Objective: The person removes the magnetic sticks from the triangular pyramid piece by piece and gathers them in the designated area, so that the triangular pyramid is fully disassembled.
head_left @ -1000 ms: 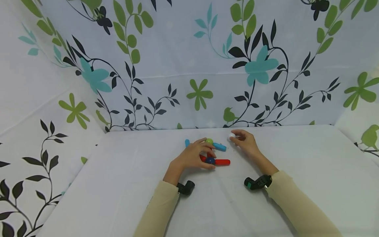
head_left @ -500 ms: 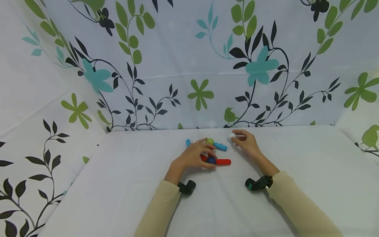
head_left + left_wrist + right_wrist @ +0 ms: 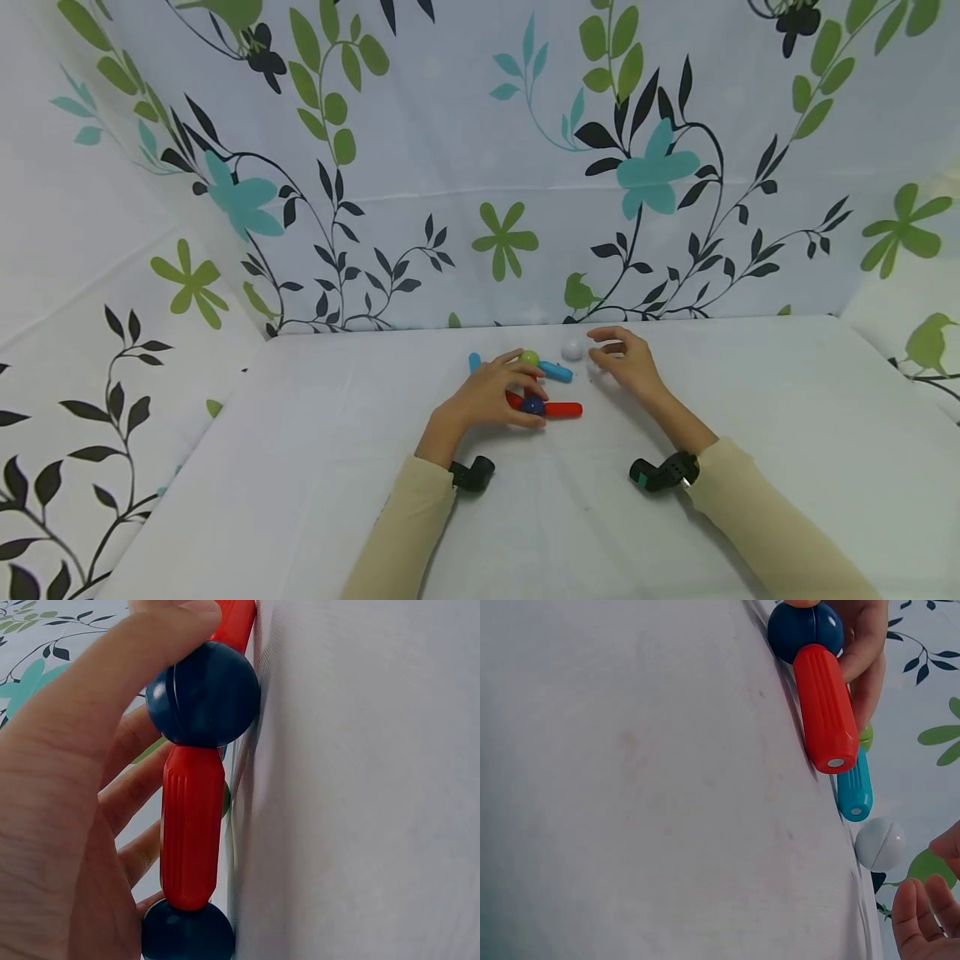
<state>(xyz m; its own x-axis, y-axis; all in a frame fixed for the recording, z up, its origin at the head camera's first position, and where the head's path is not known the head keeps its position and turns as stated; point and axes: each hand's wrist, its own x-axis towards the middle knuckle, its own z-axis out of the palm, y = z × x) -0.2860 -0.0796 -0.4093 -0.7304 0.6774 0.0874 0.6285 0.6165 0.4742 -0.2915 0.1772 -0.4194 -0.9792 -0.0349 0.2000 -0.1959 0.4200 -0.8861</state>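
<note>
My left hand (image 3: 491,393) holds a construction of magnetic rods and balls on the white table, its thumb against a dark blue ball (image 3: 210,697) and its fingers behind. One red rod (image 3: 562,410) points right from that ball. Another red rod (image 3: 192,825) joins it to a second dark blue ball (image 3: 187,930). Beyond the fingers lie a lime green ball (image 3: 529,357) and a light blue rod (image 3: 556,372). A white ball (image 3: 572,349) sits at that rod's far end. Just right of it is my right hand (image 3: 628,360), fingers loosely bent with nothing between them.
A light blue rod end (image 3: 475,362) shows left of the left hand. The white-covered table (image 3: 300,467) meets a leaf-patterned cloth (image 3: 435,167) close behind the pieces. Each wrist wears a black camera (image 3: 472,475).
The white ball has moved slightly left to the light blue rod's end, and my right hand has let go of it and drawn slightly right. My left hand stays in place.
</note>
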